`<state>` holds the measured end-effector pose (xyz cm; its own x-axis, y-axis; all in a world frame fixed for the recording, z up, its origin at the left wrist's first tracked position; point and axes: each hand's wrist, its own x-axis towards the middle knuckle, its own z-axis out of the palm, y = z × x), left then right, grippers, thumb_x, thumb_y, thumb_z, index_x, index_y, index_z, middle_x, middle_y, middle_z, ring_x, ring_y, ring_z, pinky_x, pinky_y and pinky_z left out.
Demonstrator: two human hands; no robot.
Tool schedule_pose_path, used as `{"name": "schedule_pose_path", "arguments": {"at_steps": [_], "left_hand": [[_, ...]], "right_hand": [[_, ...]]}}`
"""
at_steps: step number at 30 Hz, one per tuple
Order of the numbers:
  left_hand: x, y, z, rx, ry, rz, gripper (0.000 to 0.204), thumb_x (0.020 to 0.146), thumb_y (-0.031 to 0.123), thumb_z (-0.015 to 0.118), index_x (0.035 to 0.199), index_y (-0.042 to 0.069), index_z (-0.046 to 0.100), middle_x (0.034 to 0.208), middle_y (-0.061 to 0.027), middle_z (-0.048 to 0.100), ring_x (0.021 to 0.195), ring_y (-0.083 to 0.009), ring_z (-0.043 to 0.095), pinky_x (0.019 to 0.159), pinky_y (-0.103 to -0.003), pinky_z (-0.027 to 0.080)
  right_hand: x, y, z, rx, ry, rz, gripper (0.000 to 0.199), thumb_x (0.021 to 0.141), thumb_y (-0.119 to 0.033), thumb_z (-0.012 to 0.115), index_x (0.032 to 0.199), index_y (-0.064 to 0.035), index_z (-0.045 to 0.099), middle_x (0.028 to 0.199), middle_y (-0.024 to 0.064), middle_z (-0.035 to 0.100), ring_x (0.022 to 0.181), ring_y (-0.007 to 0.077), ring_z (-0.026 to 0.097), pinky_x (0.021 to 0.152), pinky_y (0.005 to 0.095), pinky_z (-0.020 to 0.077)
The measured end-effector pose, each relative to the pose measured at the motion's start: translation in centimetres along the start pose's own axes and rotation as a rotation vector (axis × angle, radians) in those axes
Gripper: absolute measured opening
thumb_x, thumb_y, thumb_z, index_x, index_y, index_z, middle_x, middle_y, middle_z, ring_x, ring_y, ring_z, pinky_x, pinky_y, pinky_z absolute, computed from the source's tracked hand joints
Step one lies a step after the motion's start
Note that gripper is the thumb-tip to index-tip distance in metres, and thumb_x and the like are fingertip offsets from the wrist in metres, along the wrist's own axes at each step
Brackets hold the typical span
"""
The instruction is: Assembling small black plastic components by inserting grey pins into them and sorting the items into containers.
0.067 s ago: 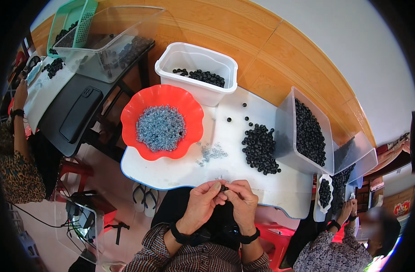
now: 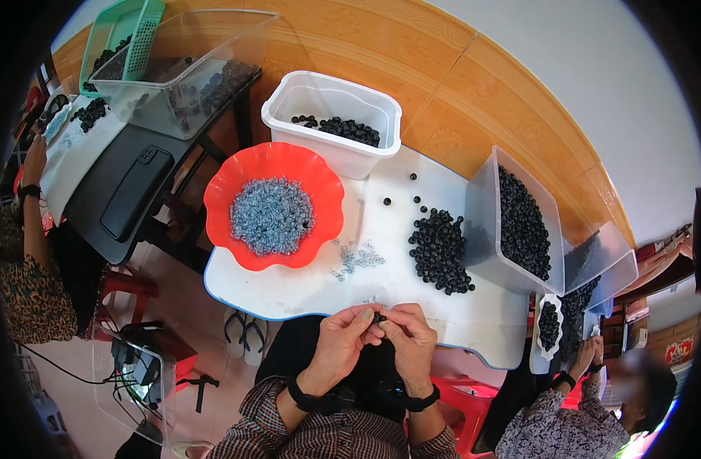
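The left hand (image 2: 344, 338) and right hand (image 2: 408, 336) met at the near edge of the white table (image 2: 304, 294), fingertips pinched together on one small black ring (image 2: 379, 317) held between them. Just ahead lay a few clear bits (image 2: 358, 258) and a pile of black rings (image 2: 440, 251). A red bowl (image 2: 220, 222) of greyish pieces stood to the left, a white tub (image 2: 331, 96) behind it, and a clear bin (image 2: 480, 199) full of rings to the right.
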<state>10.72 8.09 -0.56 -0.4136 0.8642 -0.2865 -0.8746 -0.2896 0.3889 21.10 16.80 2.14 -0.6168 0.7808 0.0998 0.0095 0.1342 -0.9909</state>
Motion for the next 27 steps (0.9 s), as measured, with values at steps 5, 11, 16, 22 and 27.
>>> {"name": "schedule_pose_path", "arguments": {"at_steps": [5,11,16,22,27], "left_hand": [[-0.2,0.0,0.0,0.063,-0.037,0.043,0.026,0.099,0.01,0.055,0.118,-0.006,0.062,0.095,-0.0111,0.068,0.077,-0.0171,0.066,0.07,-0.028,0.058],[-0.1,-0.4,-0.3,0.044,-0.051,0.004,0.024,0.098,0.008,0.057,0.117,-0.005,0.063,0.096,-0.0111,0.068,0.08,-0.0168,0.066,0.069,-0.029,0.057],[-0.1,-0.5,-0.5,0.077,-0.021,0.023,0.023,0.097,0.008,0.058,0.116,-0.004,0.064,0.095,-0.011,0.068,0.078,-0.0166,0.066,0.068,-0.028,0.057],[-0.5,0.1,0.1,0.155,0.013,0.023,0.023,0.096,0.008,0.06,0.116,-0.004,0.065,0.095,-0.0101,0.07,0.075,-0.014,0.067,0.07,-0.026,0.058],[-1.0,0.4,0.4,0.178,0.012,0.036,0.023,0.096,0.006,0.059,0.116,-0.005,0.064,0.098,-0.0118,0.07,0.079,-0.0156,0.069,0.073,-0.026,0.059]], "right_hand": [[0.3,-0.7,0.0,-0.047,0.015,-0.051,0.019,0.083,0.006,0.069,0.102,0.0021,0.071,0.101,0.0054,0.058,0.087,0.0122,0.058,0.076,0.0224,0.0485],[0.2,-0.8,-0.2,-0.113,-0.004,-0.094,0.019,0.084,0.007,0.068,0.103,0.0019,0.07,0.103,0.0059,0.057,0.086,0.0125,0.06,0.075,0.0223,0.051],[0.1,-1.0,-0.1,-0.152,-0.003,-0.1,0.018,0.084,0.006,0.069,0.101,0.0016,0.07,0.101,0.0066,0.058,0.083,0.0132,0.061,0.072,0.023,0.0515],[0.2,-1.5,-0.4,-0.319,-0.035,-0.197,0.02,0.08,0.004,0.072,0.099,-0.0004,0.07,0.097,0.0078,0.059,0.082,0.0161,0.061,0.071,0.0253,0.0517],[0.2,-1.6,-0.5,-0.324,-0.042,-0.191,0.02,0.08,0.003,0.072,0.099,-0.0006,0.07,0.096,0.0079,0.059,0.082,0.0172,0.061,0.071,0.0265,0.051]]}}
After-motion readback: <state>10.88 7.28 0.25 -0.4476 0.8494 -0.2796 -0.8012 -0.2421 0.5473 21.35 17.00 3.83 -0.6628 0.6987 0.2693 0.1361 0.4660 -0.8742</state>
